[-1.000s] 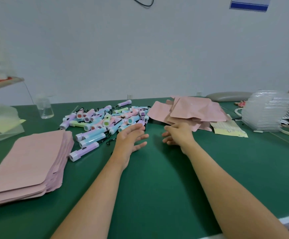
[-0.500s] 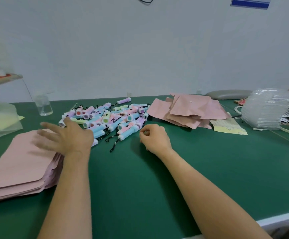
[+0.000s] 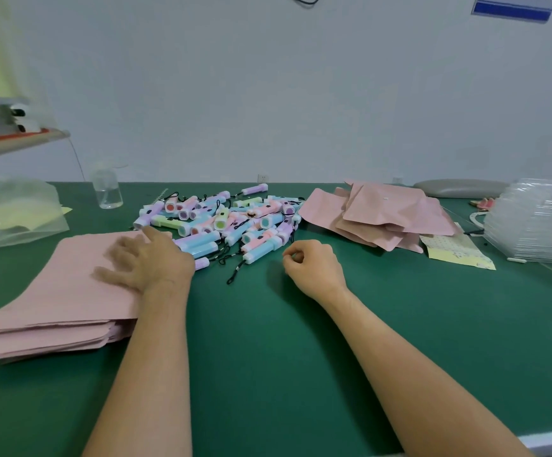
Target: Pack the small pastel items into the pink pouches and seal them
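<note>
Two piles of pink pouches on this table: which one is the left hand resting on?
The flat, neatly stacked pile at the left; the left hand lies spread on top. The loose, puffy heap at the right is untouched.

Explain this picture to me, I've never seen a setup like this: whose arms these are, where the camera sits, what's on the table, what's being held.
There is no machine: a person works bare-handed, and the one camera sits on their head, looking down at the green table. The left hand rests, fingers spread, on a stack of flat pink pouches. The right hand is curled and seems empty. Behind lie a pile of small pastel flashlights and a heap of pink pouches.
</note>
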`<move>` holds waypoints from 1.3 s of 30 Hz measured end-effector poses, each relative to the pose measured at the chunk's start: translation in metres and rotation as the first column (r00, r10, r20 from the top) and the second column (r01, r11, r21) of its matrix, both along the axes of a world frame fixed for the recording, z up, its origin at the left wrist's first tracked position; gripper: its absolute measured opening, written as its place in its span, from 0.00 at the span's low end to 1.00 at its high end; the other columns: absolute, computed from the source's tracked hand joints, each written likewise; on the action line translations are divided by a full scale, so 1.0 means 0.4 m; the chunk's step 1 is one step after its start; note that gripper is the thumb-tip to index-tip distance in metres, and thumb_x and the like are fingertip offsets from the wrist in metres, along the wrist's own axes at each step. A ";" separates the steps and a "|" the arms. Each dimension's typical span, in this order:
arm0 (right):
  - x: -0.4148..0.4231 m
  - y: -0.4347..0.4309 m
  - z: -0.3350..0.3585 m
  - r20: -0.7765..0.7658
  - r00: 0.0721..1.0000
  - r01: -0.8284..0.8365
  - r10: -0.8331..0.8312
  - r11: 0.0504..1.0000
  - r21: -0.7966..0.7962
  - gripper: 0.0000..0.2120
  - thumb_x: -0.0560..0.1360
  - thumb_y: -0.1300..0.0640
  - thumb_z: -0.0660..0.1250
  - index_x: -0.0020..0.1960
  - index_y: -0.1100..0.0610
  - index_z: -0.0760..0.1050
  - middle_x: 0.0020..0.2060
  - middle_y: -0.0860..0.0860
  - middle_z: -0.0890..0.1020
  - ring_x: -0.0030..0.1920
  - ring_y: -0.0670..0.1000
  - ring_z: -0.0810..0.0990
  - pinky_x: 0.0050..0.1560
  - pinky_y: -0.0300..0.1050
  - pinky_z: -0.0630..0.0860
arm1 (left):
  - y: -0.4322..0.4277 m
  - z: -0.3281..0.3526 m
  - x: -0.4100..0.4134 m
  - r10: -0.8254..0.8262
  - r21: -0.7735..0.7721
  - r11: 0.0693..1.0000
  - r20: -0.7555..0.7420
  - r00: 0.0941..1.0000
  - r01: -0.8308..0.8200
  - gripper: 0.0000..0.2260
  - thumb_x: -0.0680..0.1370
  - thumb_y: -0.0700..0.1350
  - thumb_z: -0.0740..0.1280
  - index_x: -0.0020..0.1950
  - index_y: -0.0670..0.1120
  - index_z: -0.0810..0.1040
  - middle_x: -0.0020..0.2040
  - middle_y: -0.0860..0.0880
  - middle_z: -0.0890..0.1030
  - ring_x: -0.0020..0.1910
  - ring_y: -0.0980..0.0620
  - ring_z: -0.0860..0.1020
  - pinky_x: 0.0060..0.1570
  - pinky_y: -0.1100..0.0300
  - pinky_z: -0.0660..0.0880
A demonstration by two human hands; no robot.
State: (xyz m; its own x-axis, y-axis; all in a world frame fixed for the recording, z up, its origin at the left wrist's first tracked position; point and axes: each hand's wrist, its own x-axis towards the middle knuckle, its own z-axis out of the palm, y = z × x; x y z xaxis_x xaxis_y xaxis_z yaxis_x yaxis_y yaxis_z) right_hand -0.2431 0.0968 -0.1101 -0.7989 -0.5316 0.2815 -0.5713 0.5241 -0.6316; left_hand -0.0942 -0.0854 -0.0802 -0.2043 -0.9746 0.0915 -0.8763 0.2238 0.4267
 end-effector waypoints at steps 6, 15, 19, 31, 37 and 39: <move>0.002 0.002 0.000 -0.006 1.000 -0.014 0.014 1.000 0.011 0.08 0.77 0.53 0.65 0.50 0.47 0.83 0.40 0.42 0.84 0.44 0.48 0.83 0.47 0.45 0.80 | -0.017 -0.011 0.004 -0.015 -0.047 0.999 -0.120 0.993 0.010 0.22 0.78 0.38 0.70 0.72 0.47 0.73 0.66 0.38 0.77 0.68 0.36 0.73 0.67 0.40 0.66; 0.001 0.005 0.000 0.035 0.999 -0.035 0.037 0.996 -0.082 0.09 0.78 0.50 0.65 0.50 0.48 0.84 0.40 0.42 0.84 0.42 0.48 0.83 0.46 0.45 0.81 | 0.033 0.088 0.011 -0.510 -0.624 0.781 -0.664 0.547 -0.030 0.13 0.89 0.45 0.59 0.61 0.38 0.80 0.43 0.52 0.80 0.37 0.57 0.74 0.38 0.61 0.65; 0.003 0.014 0.013 0.266 0.931 -0.123 0.250 0.902 -0.414 0.13 0.80 0.43 0.66 0.57 0.50 0.82 0.48 0.45 0.85 0.45 0.48 0.86 0.38 0.43 0.80 | 0.107 0.126 -0.053 -0.480 -0.477 0.874 -0.877 -0.014 -0.097 0.12 0.89 0.46 0.59 0.59 0.40 0.77 0.41 0.59 0.74 0.37 0.64 0.71 0.41 0.68 0.68; -0.038 0.062 0.056 0.653 0.581 0.217 0.487 0.680 -0.700 0.23 0.83 0.40 0.60 0.57 0.58 0.82 0.49 0.54 0.87 0.47 0.55 0.83 0.44 0.48 0.78 | 0.103 -0.080 -0.174 0.255 0.194 0.810 -0.966 -0.035 0.553 0.14 0.87 0.44 0.62 0.71 0.44 0.77 0.60 0.50 0.85 0.56 0.52 0.83 0.51 0.60 0.81; -0.080 0.097 0.060 0.672 0.589 0.141 0.449 0.762 -0.632 0.39 0.77 0.25 0.54 0.57 0.58 0.84 0.51 0.56 0.87 0.43 0.56 0.85 0.42 0.49 0.80 | 0.085 -0.073 -0.146 -0.125 0.093 0.705 -0.960 0.252 0.703 0.11 0.86 0.49 0.66 0.65 0.53 0.84 0.61 0.50 0.86 0.60 0.50 0.84 0.63 0.50 0.80; -0.100 0.104 0.057 0.690 0.606 0.163 0.396 0.787 -0.595 0.37 0.76 0.26 0.59 0.53 0.58 0.86 0.50 0.55 0.87 0.44 0.56 0.85 0.41 0.48 0.80 | 0.109 -0.067 -0.133 -0.277 0.065 0.588 -0.920 0.276 0.806 0.09 0.85 0.52 0.68 0.61 0.58 0.86 0.57 0.51 0.88 0.54 0.51 0.86 0.57 0.52 0.82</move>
State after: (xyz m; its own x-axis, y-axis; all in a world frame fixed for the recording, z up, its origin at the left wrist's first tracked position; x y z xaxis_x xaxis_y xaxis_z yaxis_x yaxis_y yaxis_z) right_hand -0.2832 0.1384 -0.0874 -0.7899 -0.6016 -0.1192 0.2311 -0.1120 -0.9665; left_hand -0.1475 -0.0416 -0.1071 -0.7944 -0.5859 0.1601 0.1617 0.0501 0.9856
